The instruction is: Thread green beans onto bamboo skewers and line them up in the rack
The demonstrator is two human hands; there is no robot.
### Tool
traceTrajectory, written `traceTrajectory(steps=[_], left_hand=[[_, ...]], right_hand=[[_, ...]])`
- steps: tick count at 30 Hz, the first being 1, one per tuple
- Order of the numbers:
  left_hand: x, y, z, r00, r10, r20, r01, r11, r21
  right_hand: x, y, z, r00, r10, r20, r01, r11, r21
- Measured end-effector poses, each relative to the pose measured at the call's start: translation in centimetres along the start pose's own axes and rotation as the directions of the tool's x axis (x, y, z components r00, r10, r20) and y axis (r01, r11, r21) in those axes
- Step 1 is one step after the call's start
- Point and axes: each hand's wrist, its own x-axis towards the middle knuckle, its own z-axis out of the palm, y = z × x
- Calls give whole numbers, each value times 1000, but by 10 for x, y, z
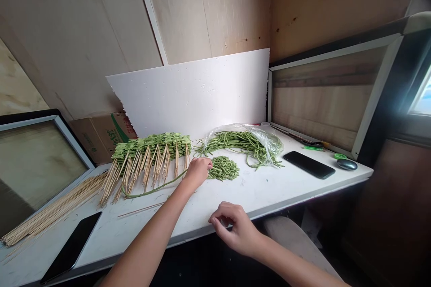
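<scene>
My left hand (198,171) is closed over the table, beside a heap of short-cut green bean pieces (224,168). A long green bean (151,192) trails leftward from that hand in a curve, its grip point hidden by my fingers. Near the table's front edge, my right hand (235,226) has its fingers curled in, and nothing shows in them. Left of the heap are stacked skewers of bean pieces (151,141), their bare wooden sticks pointing toward me. Behind the heap, a clear plastic bag (269,143) partly covers a bundle of long green beans (235,141).
Loose wooden skewers (57,206) lie at the left, near a dark tablet-like slab (72,246). One stick (141,210) lies alone. A phone (309,164) and a mouse (346,164) sit at the right. A white foam board (198,94) stands behind.
</scene>
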Motion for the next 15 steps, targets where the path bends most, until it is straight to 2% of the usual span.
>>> traceTrajectory(steps=[12,15], left_hand=[[0,-19,10,997,-58,-42,44,961,-274],[-1,-23,12,996,-78,-44,57,931,-361]], right_hand=[[-3,4,1,1000,-10,2,10,1000,-7],[0,7,3,998,43,-37,-42,999,14]])
